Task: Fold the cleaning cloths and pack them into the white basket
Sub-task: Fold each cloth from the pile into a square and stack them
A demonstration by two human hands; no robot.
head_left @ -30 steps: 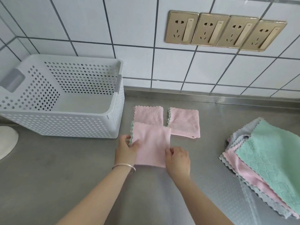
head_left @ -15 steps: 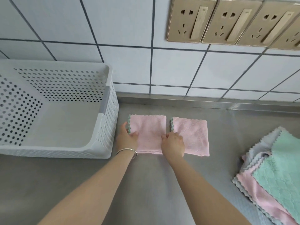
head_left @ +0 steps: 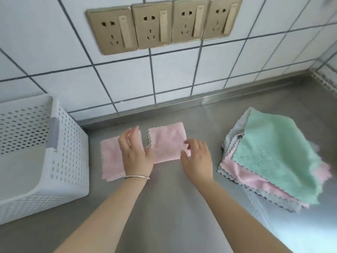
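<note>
Two folded pink cloths lie side by side on the steel counter near the wall. My left hand (head_left: 135,152) rests flat on the left folded pink cloth (head_left: 111,159), fingers spread. My right hand (head_left: 197,157) hovers open over the near right corner of the right folded pink cloth (head_left: 166,143), holding nothing. The white perforated basket (head_left: 69,154) stands at the left and looks empty. A stack of unfolded cloths (head_left: 273,156), mint green on top with pink and grey beneath, lies at the right.
The tiled wall with a row of several gold sockets (head_left: 164,24) rises behind the counter (head_left: 164,207). A wall corner closes the far right.
The third folded pink cloth was carried back and laid on the left folded one. Both hands have let go of it and opened. The view has swung to the right.
</note>
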